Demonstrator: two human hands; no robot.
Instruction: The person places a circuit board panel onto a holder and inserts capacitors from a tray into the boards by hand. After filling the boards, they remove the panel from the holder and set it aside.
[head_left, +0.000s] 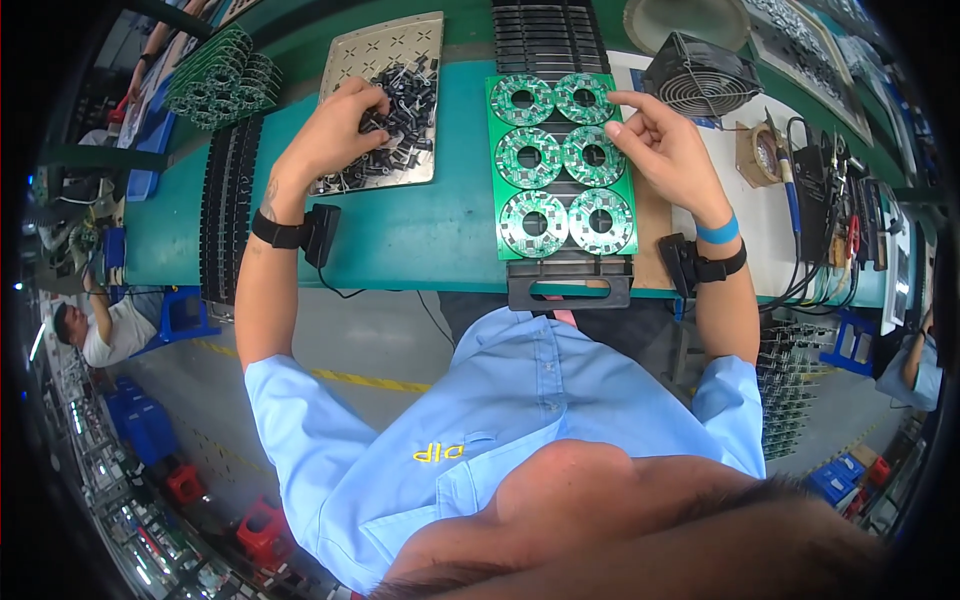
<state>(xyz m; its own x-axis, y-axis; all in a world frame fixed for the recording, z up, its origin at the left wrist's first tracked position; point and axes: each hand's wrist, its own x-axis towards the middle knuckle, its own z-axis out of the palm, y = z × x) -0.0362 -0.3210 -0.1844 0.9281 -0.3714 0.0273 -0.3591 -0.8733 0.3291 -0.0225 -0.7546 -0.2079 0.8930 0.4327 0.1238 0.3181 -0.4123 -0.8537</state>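
A green circuit-board panel [562, 195] with several round boards lies on a black slatted carrier [572, 272] in front of me. My right hand [668, 152] is at the panel's right edge, thumb and index finger apart, their tips over the upper right round boards. To the left, a pale metal tray [385, 45] bears a heap of small black components with metal leads [408, 110]. My left hand [338, 128] hovers at the heap's left side, fingers bent and thumb apart from them. I see nothing held in either hand.
A black fan [700, 78] stands right of the panel. Beyond my right hand are a solder reel [765, 155], a blue-handled tool [790, 190] and cables. Black slatted carriers [230, 210] and stacked green boards [225, 80] are at the left. Another person [115, 325] sits far left.
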